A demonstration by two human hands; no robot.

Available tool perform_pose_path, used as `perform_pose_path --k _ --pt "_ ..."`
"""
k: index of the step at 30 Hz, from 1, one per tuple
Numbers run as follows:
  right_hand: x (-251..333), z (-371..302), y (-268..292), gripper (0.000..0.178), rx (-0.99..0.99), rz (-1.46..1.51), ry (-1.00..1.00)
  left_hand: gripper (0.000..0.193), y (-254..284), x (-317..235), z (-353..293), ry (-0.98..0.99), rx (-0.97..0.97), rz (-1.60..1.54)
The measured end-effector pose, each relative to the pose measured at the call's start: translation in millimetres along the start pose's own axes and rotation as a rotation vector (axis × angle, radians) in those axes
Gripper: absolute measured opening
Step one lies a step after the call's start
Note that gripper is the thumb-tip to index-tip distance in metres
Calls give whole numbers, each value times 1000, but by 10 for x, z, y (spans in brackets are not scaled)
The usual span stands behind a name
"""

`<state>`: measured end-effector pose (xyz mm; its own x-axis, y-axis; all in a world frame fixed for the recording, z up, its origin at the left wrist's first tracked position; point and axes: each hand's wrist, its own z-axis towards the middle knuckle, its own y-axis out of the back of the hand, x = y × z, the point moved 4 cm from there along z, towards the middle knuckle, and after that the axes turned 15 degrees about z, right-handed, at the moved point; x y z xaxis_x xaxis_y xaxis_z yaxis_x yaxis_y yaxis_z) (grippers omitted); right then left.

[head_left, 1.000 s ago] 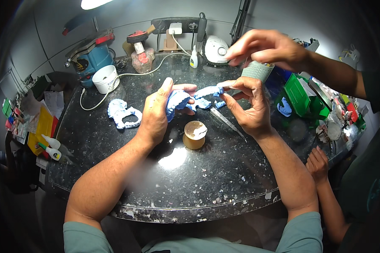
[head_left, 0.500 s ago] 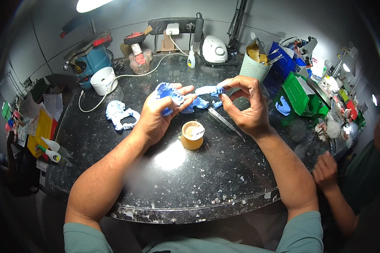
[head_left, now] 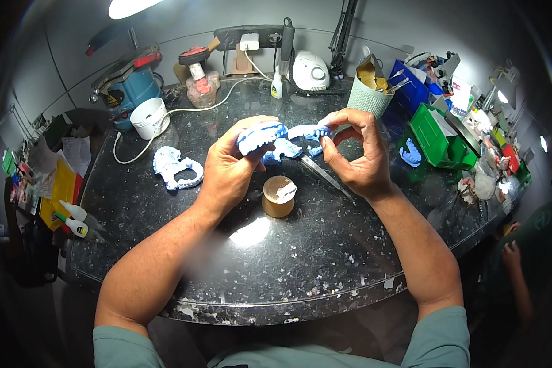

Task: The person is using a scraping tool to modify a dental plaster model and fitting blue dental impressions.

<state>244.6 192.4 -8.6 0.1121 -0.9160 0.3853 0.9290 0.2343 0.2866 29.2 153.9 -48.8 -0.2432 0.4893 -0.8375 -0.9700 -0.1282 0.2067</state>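
My left hand is closed round a blue dental cast, now tipped so its row of teeth shows. Between thumb and fingertips, my right hand pinches a thin curved strip of blue dental cast, whose left end lies close to the cast in the left hand; whether they touch I cannot tell. Behind them, on the bench, are another blue cast piece and a small blue fragment. A slim metal tool lies below the right hand. Nearer me stands a yellow cup with whitish matter in its top.
On the dark bench, a ring-shaped blue cast lies left and a blue piece right. Farther back are a white tub, a cable, a dropper bottle, a pale green bin and a green box. Another person's hand shows at right.
My left hand has turned over and its fingers have curled round the cast, so the teeth show. The right hand has barely moved. The other person's hand has drawn back from the bench edge.
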Motion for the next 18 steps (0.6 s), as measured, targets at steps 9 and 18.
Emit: perform_pose_path --k 9,18 --pt "19 9 -4 38 -6 5 6 39 16 1 3 -26 -3 11" --pt "30 10 -5 37 -10 9 7 44 11 3 3 -11 0 6"
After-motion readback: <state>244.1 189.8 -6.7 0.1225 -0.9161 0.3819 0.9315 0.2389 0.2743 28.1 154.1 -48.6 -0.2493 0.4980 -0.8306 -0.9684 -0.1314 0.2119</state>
